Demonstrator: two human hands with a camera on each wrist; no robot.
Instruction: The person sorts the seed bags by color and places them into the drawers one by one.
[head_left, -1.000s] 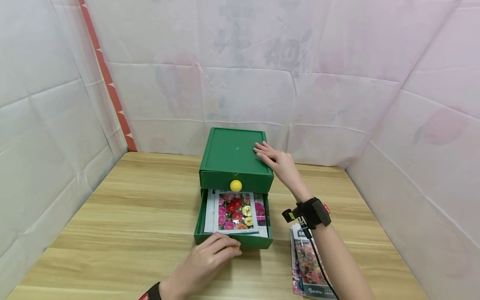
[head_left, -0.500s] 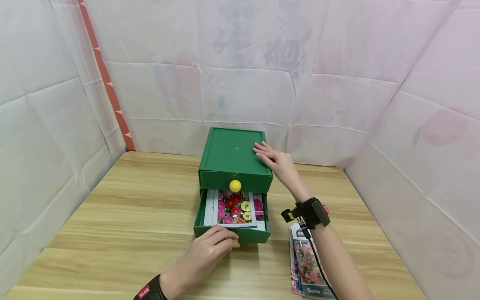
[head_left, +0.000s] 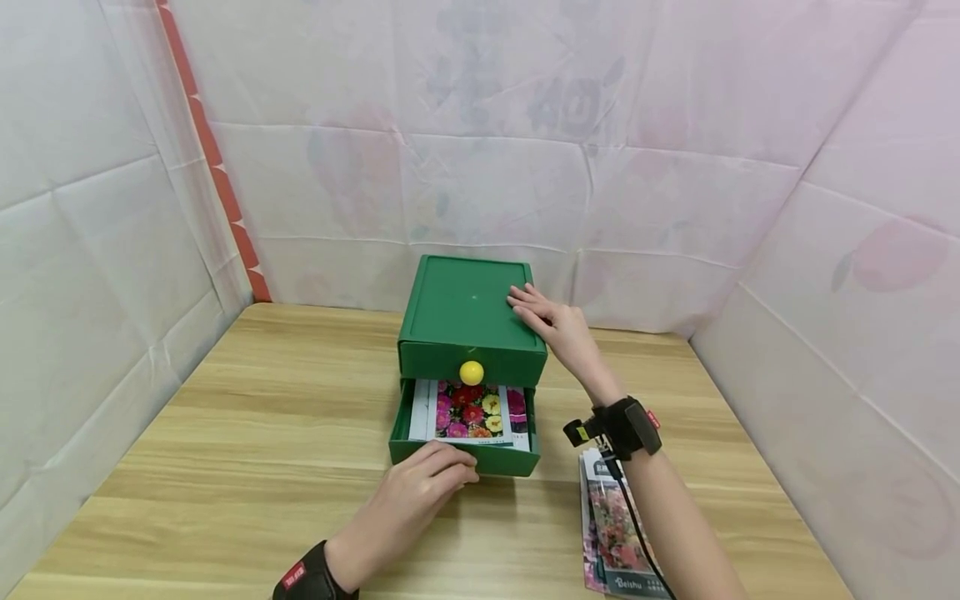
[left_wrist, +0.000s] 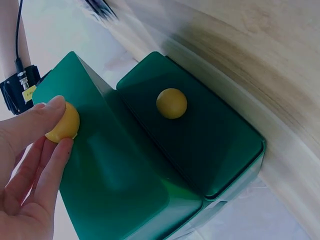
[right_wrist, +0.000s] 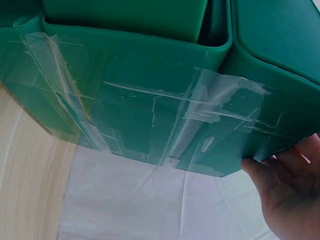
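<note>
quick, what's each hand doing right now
Left hand: pinching the lower drawer's yellow knob.
Right hand: open, fingers flat on the green drawer box.

Head camera looks down; wrist cameras sit close; all share the green drawer box.

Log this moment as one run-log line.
left hand: pinches lower drawer's yellow knob | right hand: flat on green drawer box top | lower drawer: part open, seed packets inside
</note>
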